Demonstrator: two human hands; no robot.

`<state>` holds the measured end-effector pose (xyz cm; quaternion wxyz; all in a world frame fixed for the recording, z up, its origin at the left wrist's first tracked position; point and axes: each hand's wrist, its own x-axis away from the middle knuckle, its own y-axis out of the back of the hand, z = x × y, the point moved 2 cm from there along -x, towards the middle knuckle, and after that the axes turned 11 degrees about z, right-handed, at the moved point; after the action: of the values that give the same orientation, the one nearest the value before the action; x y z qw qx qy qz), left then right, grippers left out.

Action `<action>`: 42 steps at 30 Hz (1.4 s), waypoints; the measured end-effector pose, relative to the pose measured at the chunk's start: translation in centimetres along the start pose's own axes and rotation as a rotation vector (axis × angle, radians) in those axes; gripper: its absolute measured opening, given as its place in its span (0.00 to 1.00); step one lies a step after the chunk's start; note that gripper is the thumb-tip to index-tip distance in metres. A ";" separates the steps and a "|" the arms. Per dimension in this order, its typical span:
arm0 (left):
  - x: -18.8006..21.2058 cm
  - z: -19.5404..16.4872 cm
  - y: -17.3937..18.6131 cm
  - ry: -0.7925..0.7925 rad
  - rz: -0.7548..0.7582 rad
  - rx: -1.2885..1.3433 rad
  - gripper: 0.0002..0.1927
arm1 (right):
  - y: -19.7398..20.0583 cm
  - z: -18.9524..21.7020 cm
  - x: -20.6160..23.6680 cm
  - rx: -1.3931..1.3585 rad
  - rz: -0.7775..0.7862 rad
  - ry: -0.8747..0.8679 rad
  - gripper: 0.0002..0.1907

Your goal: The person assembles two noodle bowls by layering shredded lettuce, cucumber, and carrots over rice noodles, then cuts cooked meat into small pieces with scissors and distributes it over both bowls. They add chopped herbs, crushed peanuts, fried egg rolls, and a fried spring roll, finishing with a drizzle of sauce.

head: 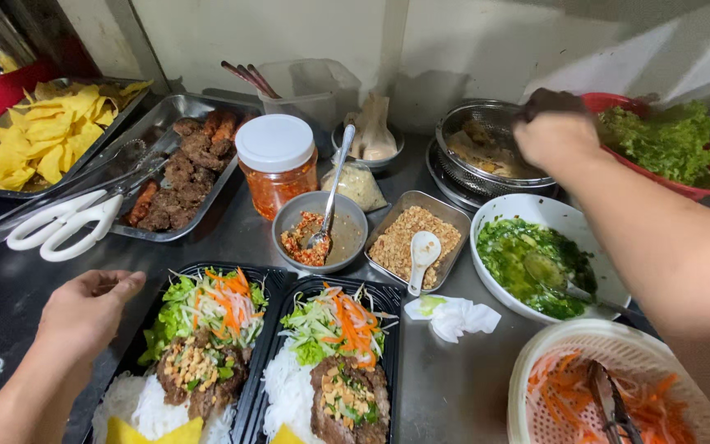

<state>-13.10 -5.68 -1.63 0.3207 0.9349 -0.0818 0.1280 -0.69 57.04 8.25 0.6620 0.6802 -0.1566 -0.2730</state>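
Observation:
My left hand (pixel 88 311) rests on the dark counter beside the left black meal tray (pixel 266 278), fingers loosely curled, holding nothing. That tray and the second black tray (pixel 388 296) each hold noodles, grilled meat, shredded carrot, greens and crushed peanuts. My right hand (pixel 554 136) reaches far right over the metal colander (pixel 486 123), fingers closed around something dark; what it grips is not clear.
White-handled scissors (pixel 63 226) lie on a metal meat tray (pixel 166 111). A chili jar (pixel 277 164), sauce bowl with spoon (pixel 322 226), peanut tray (pixel 417 238), green herb sauce bowl (pixel 536 255), red lettuce bowl (pixel 667 144), carrot basket (pixel 610 386) and yellow chips (pixel 39 136) crowd the counter.

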 end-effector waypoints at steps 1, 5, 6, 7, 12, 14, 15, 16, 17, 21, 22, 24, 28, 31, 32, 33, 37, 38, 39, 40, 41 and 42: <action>-0.2 0.2 -0.1 0.010 0.005 -0.011 0.20 | 0.1 -0.9 0.1 -0.073 -0.041 0.003 0.19; -0.6 0.6 -0.6 0.018 0.035 -0.036 0.23 | 1.6 -4.1 0.7 -0.019 -0.026 -0.120 0.19; -0.6 0.6 -0.7 0.023 0.058 0.001 0.23 | 1.8 -4.4 1.1 -0.343 -0.106 -0.126 0.18; -0.6 0.5 -0.9 0.028 0.083 0.038 0.23 | 2.1 -5.0 1.9 -0.667 -0.183 -0.131 0.18; -0.2 0.0 -1.4 0.042 0.144 0.095 0.23 | 2.1 -5.1 3.6 -1.399 -0.308 -0.126 0.15; 0.1 -0.3 -1.6 0.044 0.152 0.097 0.23 | 1.4 -4.6 3.2 -1.437 -0.274 -0.164 0.17; 0.2 -0.3 -1.7 0.046 0.158 0.102 0.23 | 1.0 -4.3 2.8 -1.478 -0.264 -0.166 0.17; 0.3 -0.4 -1.8 0.050 0.165 0.105 0.24 | 0.6 -4.0 2.3 -1.519 -0.251 -0.169 0.17; 0.4 -0.5 -1.8 0.035 0.163 0.113 0.23 | 0.1 -3.6 1.7 -1.562 -0.238 -0.172 0.17; 0.8 -0.9 -1.8 0.016 0.146 0.115 0.22 | -1.6 -3.0 -0.4 -1.460 -0.283 -0.257 0.20; 0.9 -0.9 -1.8 0.024 0.142 0.108 0.22 | -1.9 -3.2 -0.9 -1.475 -0.300 -0.319 0.21; 1.2 -0.9 -1.6 0.004 0.165 0.183 0.22 | -2.7 -3.4 -1.9 -1.472 -0.289 -0.381 0.22; 2.3 -0.5 -1.1 0.025 0.155 0.213 0.22 | -3.9 -5.3 -4.1 -1.482 -0.314 -0.380 0.19; 3.4 -0.3 -0.7 -0.043 0.130 0.211 0.22 | -4.4 -7.6 -5.2 -1.559 -0.381 -0.374 0.17; 3.7 -0.2 -0.6 -0.022 0.112 0.195 0.22 | -4.6 -8.4 -5.5 -1.588 -0.398 -0.363 0.16; 4.0 -0.1 -0.5 -0.006 0.096 0.180 0.21 | -4.9 -8.9 -5.8 -1.620 -0.410 -0.351 0.16; 4.8 -0.1 -0.4 0.004 0.055 0.178 0.21 | -5.7 -11.5 -4.7 -1.781 -0.478 -0.338 0.15; 4.9 -0.2 -0.4 0.001 0.051 0.171 0.22 | -5.8 -12.1 -3.8 -1.810 -0.513 -0.378 0.11; 4.8 -0.3 -0.4 -0.007 0.046 0.165 0.22 | -5.6 -12.4 -2.7 -1.815 -0.477 -0.336 0.12; 4.8 -0.5 -0.4 -0.018 0.042 0.160 0.22 | -5.0 -12.8 -1.6 -1.820 -0.444 -0.294 0.15; 4.7 -0.6 -0.5 -0.020 0.048 0.156 0.22 | -4.3 -12.8 -0.3 -1.823 -0.412 -0.253 0.17; 4.5 -0.7 -0.6 -0.020 0.055 0.152 0.22 | -3.5 -12.6 1.3 -1.893 -0.379 -0.196 0.18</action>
<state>-8.78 -5.13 -0.11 0.2441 0.9552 -0.1008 0.1333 7.07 66.80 4.22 0.8645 -0.1460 0.1856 -0.4438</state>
